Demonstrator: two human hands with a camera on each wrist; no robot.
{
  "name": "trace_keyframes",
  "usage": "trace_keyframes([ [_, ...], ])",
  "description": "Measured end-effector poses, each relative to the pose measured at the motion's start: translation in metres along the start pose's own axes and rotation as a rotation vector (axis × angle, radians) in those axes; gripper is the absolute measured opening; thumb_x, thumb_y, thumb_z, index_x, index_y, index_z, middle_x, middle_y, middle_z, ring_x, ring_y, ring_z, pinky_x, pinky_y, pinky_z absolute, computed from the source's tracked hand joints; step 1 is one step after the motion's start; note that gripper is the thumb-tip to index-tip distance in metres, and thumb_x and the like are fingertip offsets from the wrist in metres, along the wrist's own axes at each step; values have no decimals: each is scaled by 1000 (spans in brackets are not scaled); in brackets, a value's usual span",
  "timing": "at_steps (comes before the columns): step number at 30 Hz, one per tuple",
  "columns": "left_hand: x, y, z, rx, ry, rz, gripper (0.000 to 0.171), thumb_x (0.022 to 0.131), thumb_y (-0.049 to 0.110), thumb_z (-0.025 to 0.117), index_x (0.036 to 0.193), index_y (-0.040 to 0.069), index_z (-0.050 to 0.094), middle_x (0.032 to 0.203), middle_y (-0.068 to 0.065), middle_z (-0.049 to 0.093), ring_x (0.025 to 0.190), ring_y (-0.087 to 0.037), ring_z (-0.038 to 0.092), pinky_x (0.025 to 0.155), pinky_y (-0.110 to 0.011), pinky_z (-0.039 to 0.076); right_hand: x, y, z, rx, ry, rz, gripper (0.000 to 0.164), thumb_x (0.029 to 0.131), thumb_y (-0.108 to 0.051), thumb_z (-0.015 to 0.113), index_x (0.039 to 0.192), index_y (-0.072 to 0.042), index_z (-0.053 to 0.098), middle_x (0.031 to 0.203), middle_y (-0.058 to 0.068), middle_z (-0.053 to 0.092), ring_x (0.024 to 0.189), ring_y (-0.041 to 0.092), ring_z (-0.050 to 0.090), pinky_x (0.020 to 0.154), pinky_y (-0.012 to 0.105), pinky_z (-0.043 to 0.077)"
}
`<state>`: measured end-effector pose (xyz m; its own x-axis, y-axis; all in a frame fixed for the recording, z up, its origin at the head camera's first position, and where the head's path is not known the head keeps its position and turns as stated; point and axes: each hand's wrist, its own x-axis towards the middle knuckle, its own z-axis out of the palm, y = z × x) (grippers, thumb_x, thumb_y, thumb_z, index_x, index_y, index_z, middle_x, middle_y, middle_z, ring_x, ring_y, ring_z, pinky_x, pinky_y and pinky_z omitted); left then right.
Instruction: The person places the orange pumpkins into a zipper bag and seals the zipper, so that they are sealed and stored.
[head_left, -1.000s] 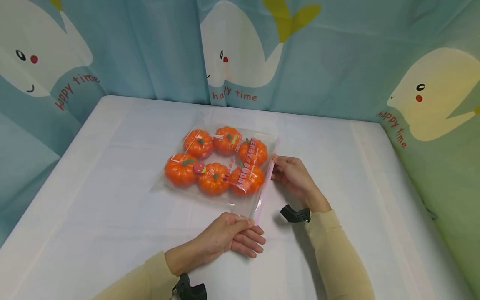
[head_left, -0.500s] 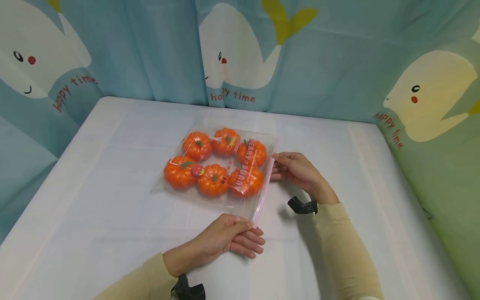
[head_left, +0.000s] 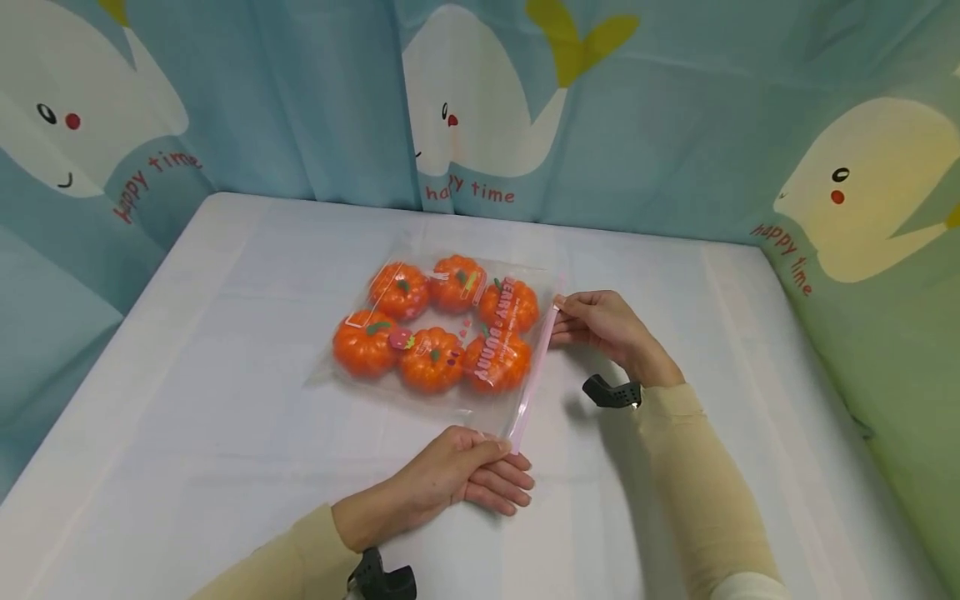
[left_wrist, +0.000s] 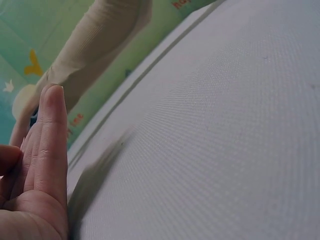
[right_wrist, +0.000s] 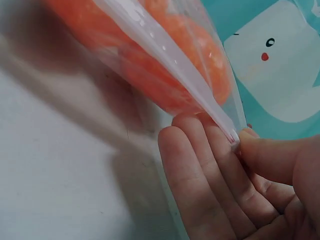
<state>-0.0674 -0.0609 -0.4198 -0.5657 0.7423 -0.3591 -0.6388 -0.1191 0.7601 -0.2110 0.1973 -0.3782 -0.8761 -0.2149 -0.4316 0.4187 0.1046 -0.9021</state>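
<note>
A clear zip bag [head_left: 450,402] printed with pink lettering lies on the table, holding several small orange pumpkins [head_left: 431,358] with green stems. Along its right side runs a pink zip strip [head_left: 534,379]. My left hand [head_left: 468,468] pinches the strip's near corner between thumb and forefinger, its other fingers spread out straight. Higher up the strip, my right hand [head_left: 603,327] pinches the edge close to the far corner. The right wrist view shows thumb and forefinger [right_wrist: 220,145] gripping the pale strip [right_wrist: 175,65], with the remaining fingers loosely extended below. In the left wrist view the bag is out of sight.
A white cloth covers the table [head_left: 225,400]. Blue-green curtains [head_left: 315,100] with whale prints hang behind and at both sides. Each wrist carries a black camera mount, such as the right one [head_left: 611,392].
My right hand has slid a short way up the strip toward the far corner. The left hand keeps its pinch at the near corner, and the bag lies almost where it was.
</note>
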Motion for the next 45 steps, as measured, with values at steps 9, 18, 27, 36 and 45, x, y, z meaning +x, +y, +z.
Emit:
trace_keyframes([
  [9,0,-2,0,1,-38,25,41,102,23,54,118,-15,60,108,-24,73,88,-22,76,81,-39,61,11,-11,-9,-30,126,-1,32,102,-17,56,116,12,57,79,4,72,75,15,72,78,31,61],
  [18,2,-3,0,-1,-28,32,40,103,23,53,117,-13,61,107,-24,73,89,-24,76,81,-40,61,21,-13,-9,-57,233,-5,38,102,-19,56,125,11,55,76,0,69,70,10,68,72,23,61],
  [27,2,-1,-2,5,-8,21,39,103,24,53,118,-11,62,109,-23,73,95,-29,75,82,-41,60,25,-12,-8,-57,236,-9,39,102,-21,56,125,10,55,79,1,69,72,10,68,73,24,61],
  [36,2,-3,-2,-2,3,20,41,102,27,54,120,-10,62,110,-23,72,97,-29,74,83,-41,60,26,-10,-7,-71,246,-11,39,102,-23,55,125,8,55,84,1,67,75,11,67,75,24,60],
  [45,1,-4,-2,4,17,24,41,103,27,54,121,-9,62,110,-23,72,96,-29,75,82,-41,61,20,-3,-2,-64,227,-11,36,103,-26,54,124,3,54,88,1,66,78,11,67,78,26,61],
])
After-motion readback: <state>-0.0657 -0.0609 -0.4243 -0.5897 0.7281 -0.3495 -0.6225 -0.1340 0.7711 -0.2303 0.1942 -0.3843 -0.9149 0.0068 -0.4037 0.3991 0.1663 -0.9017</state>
